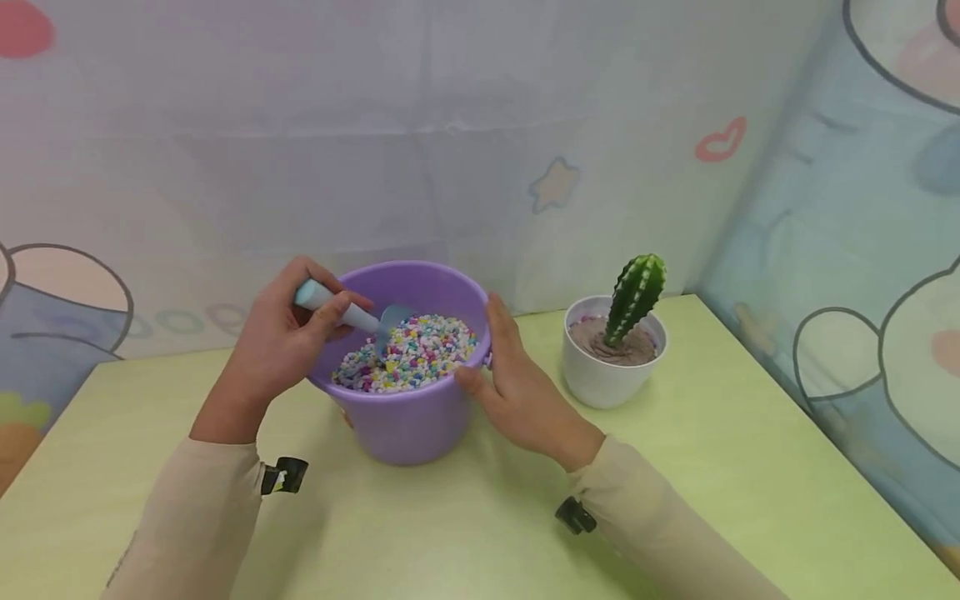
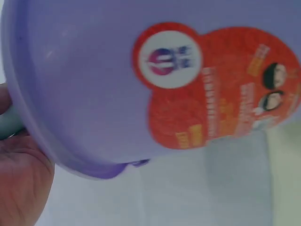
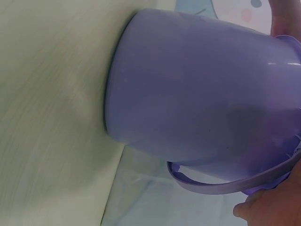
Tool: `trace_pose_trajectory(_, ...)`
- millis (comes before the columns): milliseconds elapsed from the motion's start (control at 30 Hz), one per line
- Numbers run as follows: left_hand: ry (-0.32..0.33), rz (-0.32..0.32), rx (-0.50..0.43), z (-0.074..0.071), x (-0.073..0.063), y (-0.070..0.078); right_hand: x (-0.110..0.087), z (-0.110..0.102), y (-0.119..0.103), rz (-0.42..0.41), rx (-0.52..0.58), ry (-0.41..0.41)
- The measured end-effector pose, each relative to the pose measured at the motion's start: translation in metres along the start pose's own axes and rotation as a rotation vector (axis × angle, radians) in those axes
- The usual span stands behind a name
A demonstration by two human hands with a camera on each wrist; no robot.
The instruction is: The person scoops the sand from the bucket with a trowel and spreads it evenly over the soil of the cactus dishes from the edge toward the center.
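Note:
A purple bucket (image 1: 408,425) stands on the table, holding many small multicoloured beads (image 1: 420,350). My left hand (image 1: 281,333) grips the pale blue handle of a toy shovel (image 1: 352,315) over the bucket's left rim. The shovel's blade dips into the beads, its lower part hidden. My right hand (image 1: 521,396) rests against the bucket's right side, fingers fairly straight along it and thumb at the rim. In the right wrist view, part of that hand (image 3: 277,205) is beside the bucket's purple carrying handle (image 3: 216,187). A red label (image 2: 197,103) shows on the bucket in the left wrist view.
Right of the bucket, a white pot (image 1: 609,379) holds a green cactus (image 1: 636,292) in greyish-brown filling. The pale yellow-green table (image 1: 420,533) meets a printed cloth backdrop (image 1: 360,183) behind and another patterned panel (image 1: 862,275) on the right.

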State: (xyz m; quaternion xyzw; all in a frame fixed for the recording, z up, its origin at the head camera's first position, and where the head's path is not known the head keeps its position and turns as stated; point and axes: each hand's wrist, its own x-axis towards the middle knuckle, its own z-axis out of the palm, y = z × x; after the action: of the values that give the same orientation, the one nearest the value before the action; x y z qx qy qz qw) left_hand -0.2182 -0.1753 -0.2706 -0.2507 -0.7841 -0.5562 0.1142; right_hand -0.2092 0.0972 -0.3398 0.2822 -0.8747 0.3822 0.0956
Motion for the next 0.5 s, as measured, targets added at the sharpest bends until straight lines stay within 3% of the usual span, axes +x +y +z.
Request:
trace_pose_trajectory(67, 0.005, 0.005, 0.053, 0.003, 0.002, 0.009, 0.001, -0.001, 0.0, -0.015, -0.013, 0.008)
trace_pose_trajectory(167, -0.012, 0.031, 0.204, 0.012, 0.005, 0.019, 0.002, -0.002, -0.001, -0.022, -0.03, 0.01)
trace_pose_trajectory(267, -0.022, 0.062, 0.332, 0.022, 0.008, 0.022, 0.003, -0.002, -0.002, -0.02, -0.027, 0.006)
trace_pose_trajectory(367, -0.005, 0.041, 0.32, 0.026, 0.01, 0.018, 0.002, -0.001, -0.002, -0.007, -0.013, -0.009)
trace_pose_trajectory(500, 0.037, -0.07, 0.243, 0.025, 0.015, 0.01, 0.0, 0.0, -0.001, 0.007, -0.004, -0.01)
